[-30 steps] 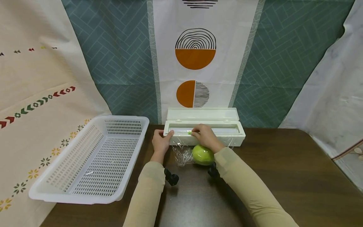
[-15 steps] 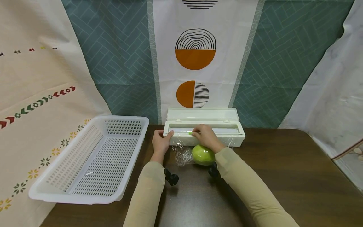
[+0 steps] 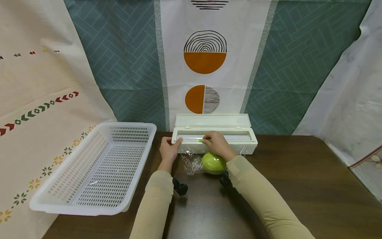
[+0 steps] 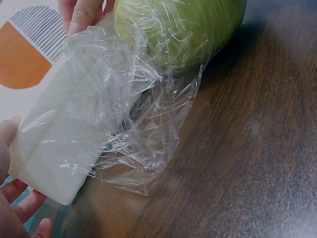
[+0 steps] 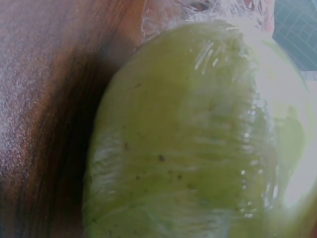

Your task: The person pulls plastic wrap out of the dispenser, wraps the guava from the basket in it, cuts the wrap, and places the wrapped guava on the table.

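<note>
A white cling film box (image 3: pixel 215 147) stands at the back of the table with its lid raised and a roll inside. My left hand (image 3: pixel 168 150) grips its left end, thumb at the front rim and fingers round the end. On the front rim is a small bright green slider (image 3: pixel 200 140), which my right hand (image 3: pixel 218 144) pinches. A green fruit (image 3: pixel 213 163) wrapped in film lies in front of the box, below my right wrist. Crumpled clear film (image 4: pixel 143 134) spreads from the fruit over the box's front in the left wrist view.
A white perforated plastic basket (image 3: pixel 140 169) stands on the left of the dark wooden table (image 3: pixel 286 186), with a small white strip (image 3: pixel 94 182) on its floor. Patterned cloth (image 3: pixel 131 66) hangs behind the box and along both sides.
My right hand and the green slider have crept very slightly to the right along the box's rim. The left hand, box and fruit stay as they were.
</note>
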A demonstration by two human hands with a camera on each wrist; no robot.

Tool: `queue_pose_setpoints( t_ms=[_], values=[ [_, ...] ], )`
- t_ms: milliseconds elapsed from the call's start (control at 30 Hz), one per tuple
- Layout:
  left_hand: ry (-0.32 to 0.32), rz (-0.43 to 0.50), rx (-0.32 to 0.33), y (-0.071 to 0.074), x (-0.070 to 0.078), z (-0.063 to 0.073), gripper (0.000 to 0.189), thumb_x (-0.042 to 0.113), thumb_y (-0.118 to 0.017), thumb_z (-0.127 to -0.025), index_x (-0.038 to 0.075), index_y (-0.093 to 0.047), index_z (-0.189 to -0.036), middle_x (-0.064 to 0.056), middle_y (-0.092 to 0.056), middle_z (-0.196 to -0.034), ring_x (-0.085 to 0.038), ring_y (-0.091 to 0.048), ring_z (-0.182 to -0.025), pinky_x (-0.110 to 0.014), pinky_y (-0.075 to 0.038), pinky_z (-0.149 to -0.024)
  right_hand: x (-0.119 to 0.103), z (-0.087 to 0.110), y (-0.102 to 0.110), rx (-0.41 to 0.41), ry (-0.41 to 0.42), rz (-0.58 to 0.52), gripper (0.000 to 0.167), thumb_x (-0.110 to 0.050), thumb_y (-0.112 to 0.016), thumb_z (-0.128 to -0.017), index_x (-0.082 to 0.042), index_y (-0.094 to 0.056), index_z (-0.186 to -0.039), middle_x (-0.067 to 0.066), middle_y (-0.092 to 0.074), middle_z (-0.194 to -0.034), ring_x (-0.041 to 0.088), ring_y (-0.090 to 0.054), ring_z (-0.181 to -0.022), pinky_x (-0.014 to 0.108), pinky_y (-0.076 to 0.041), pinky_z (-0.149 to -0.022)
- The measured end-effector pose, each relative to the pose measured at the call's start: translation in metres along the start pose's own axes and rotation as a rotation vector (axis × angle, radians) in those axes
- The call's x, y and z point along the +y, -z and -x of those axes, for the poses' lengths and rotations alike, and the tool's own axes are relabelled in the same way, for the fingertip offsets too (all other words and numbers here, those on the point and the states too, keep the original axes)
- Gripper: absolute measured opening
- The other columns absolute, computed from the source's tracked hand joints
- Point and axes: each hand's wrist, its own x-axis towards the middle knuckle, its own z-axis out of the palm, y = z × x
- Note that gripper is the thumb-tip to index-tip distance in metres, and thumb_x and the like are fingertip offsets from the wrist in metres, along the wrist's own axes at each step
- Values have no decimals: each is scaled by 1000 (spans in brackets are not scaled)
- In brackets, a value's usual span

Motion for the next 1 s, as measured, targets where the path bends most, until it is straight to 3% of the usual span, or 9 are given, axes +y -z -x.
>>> queue_pose_setpoints(
  t_ms=[1000],
  values=[
    [12, -1, -23, 2, 0, 1, 47, 34, -70, -84, 4, -50, -114, -18, -56, -110, -30, -51, -100, -44, -46, -85, 0, 3, 4, -13, -32, 11, 22, -20, -61, -92, -3, -70, -103, 13, -68, -106, 29, -63, -102, 40, -50, -90]
  ],
)
